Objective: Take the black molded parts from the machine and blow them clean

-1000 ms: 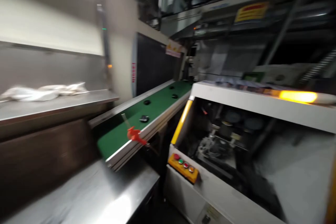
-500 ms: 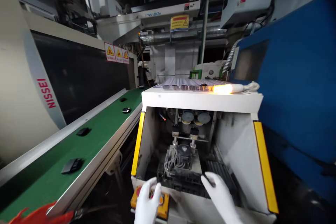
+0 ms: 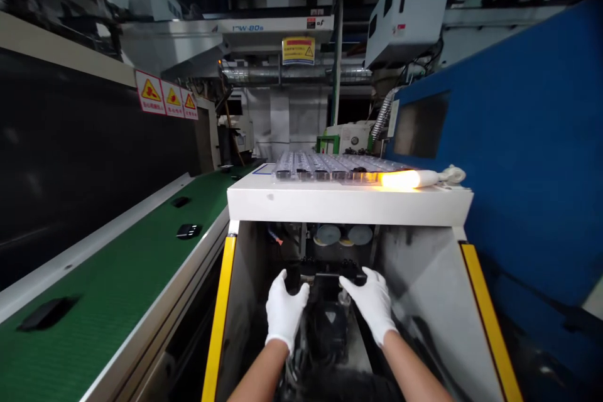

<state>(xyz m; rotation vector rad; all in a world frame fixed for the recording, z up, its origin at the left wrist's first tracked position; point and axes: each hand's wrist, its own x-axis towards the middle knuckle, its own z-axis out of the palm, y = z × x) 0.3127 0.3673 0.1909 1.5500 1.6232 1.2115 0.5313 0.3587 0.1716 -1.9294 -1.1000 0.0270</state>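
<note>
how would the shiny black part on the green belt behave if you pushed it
The shiny black part would probably slide rather than roll, since it lies low and flat on the green belt. It is likely stiff, as its outline looks straight-edged. Bright highlights suggest a smooth top that might be slippery.

Green conveyor (image 3: 122, 264) on my left: black part (image 3: 44, 315) near left edge, closest to me; second part (image 3: 188, 231) by right edge; third part (image 3: 180, 201) farther up, toward left edge. White cabinet top (image 3: 249, 181) ahead: clear tray (image 3: 325, 164), lit lamp (image 3: 409, 179) at front edge toward right corner. Dark fixture (image 3: 331, 323) inside, load unclear.
</note>
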